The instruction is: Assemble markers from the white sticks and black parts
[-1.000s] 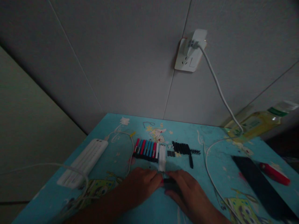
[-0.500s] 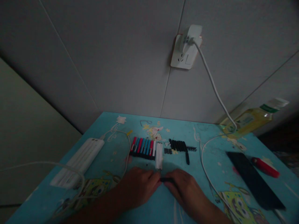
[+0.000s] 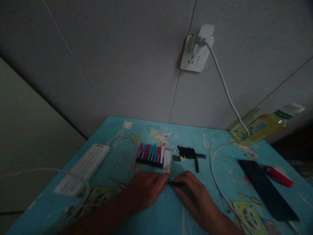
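A small marker pen [image 3: 175, 184] with a black section, and a bit of red beside my left fingertips, lies level between my two hands. My left hand [image 3: 149, 188] pinches its left end and covers most of that part. The thumb and fingers of my right hand [image 3: 192, 193] close round the black right end. Just beyond the fingertips, several thin white sticks [image 3: 167, 160] lie side by side. Left of them is a row of red, blue and white marker barrels [image 3: 149, 153] with black ends. Several short black pieces, apparently caps [image 3: 186, 152], lie to the right.
A white power strip [image 3: 83, 169] and its cable are on the left. On the right are a white charging cord [image 3: 212, 163], a dark flat slab [image 3: 266, 189], a red object [image 3: 278, 176] and a tilted bottle of yellow liquid [image 3: 265, 125]. The wall socket [image 3: 193, 62] is above.
Both hands have shifted slightly away from me with the marker pen. My right fingers have lifted and loosened a little, so more of the black part shows.
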Available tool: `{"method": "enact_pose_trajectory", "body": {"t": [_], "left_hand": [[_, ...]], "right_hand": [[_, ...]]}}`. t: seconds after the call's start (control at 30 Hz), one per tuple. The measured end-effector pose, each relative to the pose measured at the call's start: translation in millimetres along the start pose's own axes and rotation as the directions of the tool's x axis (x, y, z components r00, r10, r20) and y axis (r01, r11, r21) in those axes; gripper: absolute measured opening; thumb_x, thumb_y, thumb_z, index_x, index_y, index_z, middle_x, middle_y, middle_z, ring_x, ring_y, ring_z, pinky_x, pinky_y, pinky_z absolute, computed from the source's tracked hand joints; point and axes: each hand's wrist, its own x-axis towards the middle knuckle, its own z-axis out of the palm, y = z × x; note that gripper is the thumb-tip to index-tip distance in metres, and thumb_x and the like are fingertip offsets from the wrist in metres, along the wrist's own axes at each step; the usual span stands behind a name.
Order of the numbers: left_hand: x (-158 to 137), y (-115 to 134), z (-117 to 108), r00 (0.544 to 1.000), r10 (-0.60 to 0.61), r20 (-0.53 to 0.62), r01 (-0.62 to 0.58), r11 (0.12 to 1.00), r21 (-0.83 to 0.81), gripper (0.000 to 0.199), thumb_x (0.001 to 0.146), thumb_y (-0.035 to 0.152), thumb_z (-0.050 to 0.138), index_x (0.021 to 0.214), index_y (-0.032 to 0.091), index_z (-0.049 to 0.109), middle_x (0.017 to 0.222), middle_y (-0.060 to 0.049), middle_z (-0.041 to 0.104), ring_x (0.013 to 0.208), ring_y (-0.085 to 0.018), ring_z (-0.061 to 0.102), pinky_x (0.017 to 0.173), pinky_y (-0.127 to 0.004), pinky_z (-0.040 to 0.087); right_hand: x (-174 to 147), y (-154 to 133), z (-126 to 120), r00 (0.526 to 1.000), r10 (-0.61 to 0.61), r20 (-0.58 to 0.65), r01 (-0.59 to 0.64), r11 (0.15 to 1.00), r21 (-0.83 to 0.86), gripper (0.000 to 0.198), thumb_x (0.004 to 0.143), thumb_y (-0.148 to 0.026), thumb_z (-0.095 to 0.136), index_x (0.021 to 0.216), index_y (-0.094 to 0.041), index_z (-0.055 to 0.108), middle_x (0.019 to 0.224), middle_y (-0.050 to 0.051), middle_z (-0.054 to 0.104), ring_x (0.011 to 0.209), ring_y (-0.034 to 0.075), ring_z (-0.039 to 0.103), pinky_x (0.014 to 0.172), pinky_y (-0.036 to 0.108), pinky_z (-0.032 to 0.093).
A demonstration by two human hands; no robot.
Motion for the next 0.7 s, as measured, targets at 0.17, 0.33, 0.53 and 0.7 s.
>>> {"method": "enact_pose_trajectory", "body": {"t": [0.17,0.33,0.53,0.7], "left_hand": [[-2,-2,5,1.000,0.018,0.000,-0.017,0.999,0.046,0.033,0.098,0.018,0.050,0.130,0.025,0.049,0.086,-0.001,0.067,0.072,-0.020,0.067,0.065,-0.032,0.052],[-1,-6,6,0.996,-0.088,-0.011,0.089,0.993,0.079,0.037,0.091,0.011,0.056,0.125,0.026,0.053,0.089,-0.001,0.067,0.073,-0.021,0.067,0.067,-0.033,0.052],[0,-8,5,0.990,-0.141,-0.029,0.143,0.986,0.084,0.027,0.093,0.011,0.053,0.116,0.023,0.058,0.086,-0.001,0.068,0.073,-0.019,0.068,0.073,-0.033,0.052],[1,-10,7,0.992,-0.121,-0.045,0.123,0.990,0.064,0.026,0.093,0.009,0.051,0.115,0.021,0.058,0.084,-0.002,0.068,0.069,-0.017,0.067,0.064,-0.027,0.050]], "right_hand": [[4,3,-5,0.992,0.108,-0.065,-0.106,0.994,0.032,0.017,0.099,-0.027,0.050,0.108,-0.024,0.064,0.097,0.004,0.069,0.089,0.018,0.066,0.081,0.030,0.054],[4,12,-23,0.936,0.177,-0.306,-0.179,0.984,0.020,0.018,0.096,-0.034,0.054,0.104,-0.023,0.066,0.095,0.004,0.070,0.088,0.020,0.066,0.078,0.030,0.053],[4,32,-56,0.869,0.287,-0.402,-0.347,0.934,-0.082,0.028,0.094,-0.041,0.054,0.109,-0.021,0.066,0.086,0.004,0.069,0.074,0.019,0.062,0.065,0.028,0.050],[8,49,-56,0.898,0.300,-0.321,-0.363,0.918,-0.158,0.029,0.092,-0.041,0.056,0.107,-0.018,0.064,0.070,0.001,0.063,0.061,0.016,0.057,0.056,0.026,0.045]]}}
